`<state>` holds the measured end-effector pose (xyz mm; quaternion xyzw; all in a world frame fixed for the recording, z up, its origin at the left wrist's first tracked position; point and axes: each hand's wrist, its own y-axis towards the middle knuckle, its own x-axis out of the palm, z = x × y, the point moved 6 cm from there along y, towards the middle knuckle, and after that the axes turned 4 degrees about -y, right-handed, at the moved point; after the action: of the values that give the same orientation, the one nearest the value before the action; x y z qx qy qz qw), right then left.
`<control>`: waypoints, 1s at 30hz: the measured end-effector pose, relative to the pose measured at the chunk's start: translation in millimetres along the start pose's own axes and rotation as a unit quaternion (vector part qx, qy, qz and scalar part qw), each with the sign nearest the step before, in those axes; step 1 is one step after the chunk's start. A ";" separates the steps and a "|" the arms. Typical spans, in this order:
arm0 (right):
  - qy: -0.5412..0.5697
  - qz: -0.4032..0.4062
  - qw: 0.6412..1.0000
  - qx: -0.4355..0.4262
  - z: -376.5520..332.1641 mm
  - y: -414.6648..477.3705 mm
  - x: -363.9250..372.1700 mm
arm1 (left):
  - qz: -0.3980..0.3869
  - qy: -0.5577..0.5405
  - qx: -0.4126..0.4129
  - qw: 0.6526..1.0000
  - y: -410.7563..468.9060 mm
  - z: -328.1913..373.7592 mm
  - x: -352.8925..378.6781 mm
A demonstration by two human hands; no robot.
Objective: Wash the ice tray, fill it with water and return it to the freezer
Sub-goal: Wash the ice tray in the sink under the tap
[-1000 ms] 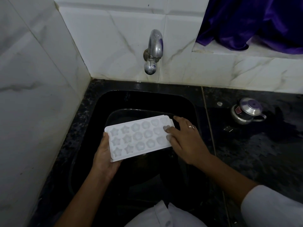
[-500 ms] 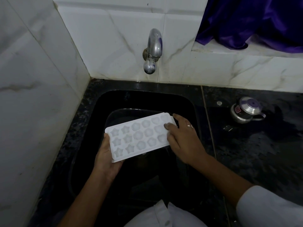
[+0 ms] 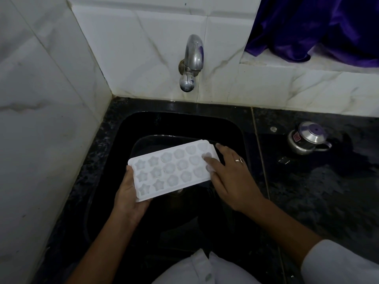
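Note:
A white ice tray (image 3: 171, 170) with star and flower moulds is held level over the black sink (image 3: 143, 124), below the chrome tap (image 3: 191, 62). My left hand (image 3: 128, 198) grips the tray's near left end from underneath, thumb on the edge. My right hand (image 3: 229, 173), with a ring on one finger, lies on the tray's far right end with straight fingers pressing on the moulds there. No water runs from the tap.
A dark basin (image 3: 151, 141) sits inside the sink under the tray. A small steel lidded pot (image 3: 307, 138) stands on the black granite counter (image 3: 320, 191) to the right. White marble tiles wall the left and back. Purple cloth (image 3: 320, 27) hangs at the upper right ledge.
The fingers of my right hand have slid a little over the moulds at the tray's right end. The tray and my left hand stay almost where they were.

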<state>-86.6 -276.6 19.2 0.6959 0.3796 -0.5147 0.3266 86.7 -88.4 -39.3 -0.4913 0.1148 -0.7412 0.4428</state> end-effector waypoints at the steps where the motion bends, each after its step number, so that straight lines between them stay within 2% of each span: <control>1: -0.005 -0.004 1.000 -0.008 -1.6 -1.9 1.0 | 0.001 -0.007 0.002 1.000 0.5 1.0 -0.4; 5: -0.005 -0.034 0.999 -0.036 -3.4 -13.9 7.8 | -0.001 -0.015 0.016 1.000 1.3 7.5 1.9; 10: 0.011 -0.006 1.000 0.028 3.1 -2.0 -0.8 | -0.008 0.010 0.008 1.000 -0.3 2.0 6.7; 14: -0.006 -0.017 1.000 -0.019 -5.2 -6.6 3.7 | 0.000 0.004 0.030 1.000 -0.5 6.3 7.2; 18: 0.011 0.001 1.000 0.029 1.1 -1.0 -5.0 | 0.006 0.017 0.025 1.000 -1.2 4.7 6.1; 23: -0.006 -0.012 1.000 -0.012 -4.2 -4.3 1.6 | 0.001 0.014 0.032 0.999 -3.4 6.6 9.6; 27: 0.005 0.004 1.000 0.031 -0.5 1.7 -5.4 | 0.004 0.022 0.022 1.000 -1.0 3.8 7.0; 30: -0.007 -0.002 1.000 0.007 -8.4 1.4 0.4 | -0.002 0.031 0.020 0.999 -0.4 0.4 9.0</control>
<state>-81.3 -270.0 21.1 0.6940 0.3750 -0.5229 0.3231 85.7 -95.0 -33.3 -0.4594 0.1130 -0.7591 0.4472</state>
